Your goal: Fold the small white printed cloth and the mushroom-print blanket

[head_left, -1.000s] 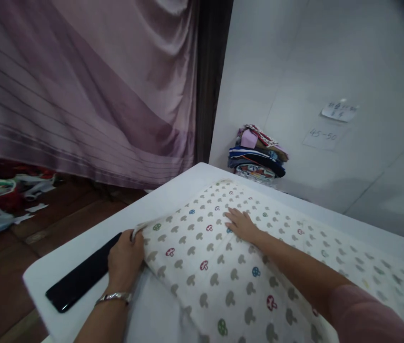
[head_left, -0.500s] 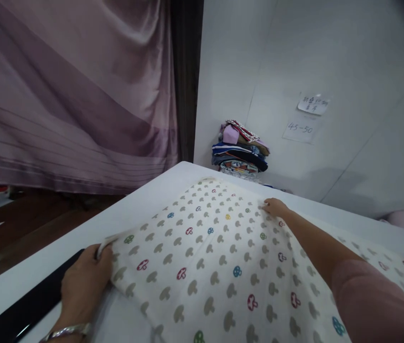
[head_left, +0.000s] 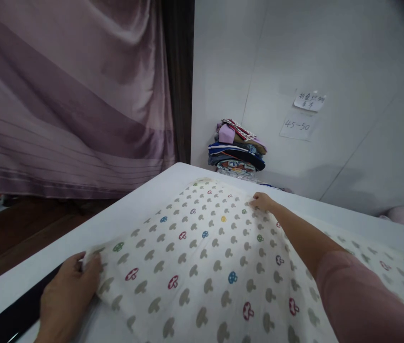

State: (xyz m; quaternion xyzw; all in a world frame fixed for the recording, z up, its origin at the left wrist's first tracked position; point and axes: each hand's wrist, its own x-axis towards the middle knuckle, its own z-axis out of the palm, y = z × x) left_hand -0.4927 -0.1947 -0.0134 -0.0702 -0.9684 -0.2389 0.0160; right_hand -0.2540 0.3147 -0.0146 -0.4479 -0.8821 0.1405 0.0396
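A cream cloth point(head_left: 202, 257) printed with grey and coloured mushrooms lies spread over the white table, its near part slightly raised with soft folds. At its left corner, my left hand point(head_left: 68, 293) pinches the edge between thumb and fingers. My right hand point(head_left: 261, 202) reaches far forward and grips the cloth near its far right edge, the fingertips partly hidden. More of the mushroom print shows to the right, beyond my right forearm.
The white table point(head_left: 144, 202) meets a pale wall with two paper notes point(head_left: 296, 126). Folded fabrics point(head_left: 237, 147) are stacked at the far edge. A pinkish curtain point(head_left: 73, 95) hangs at left. A black strip point(head_left: 16, 309) lies by my left hand.
My left hand has moved left and slightly down, drawing the cloth's corner with it. My right hand has shifted a little left, still on the cloth. The view has shifted slightly.
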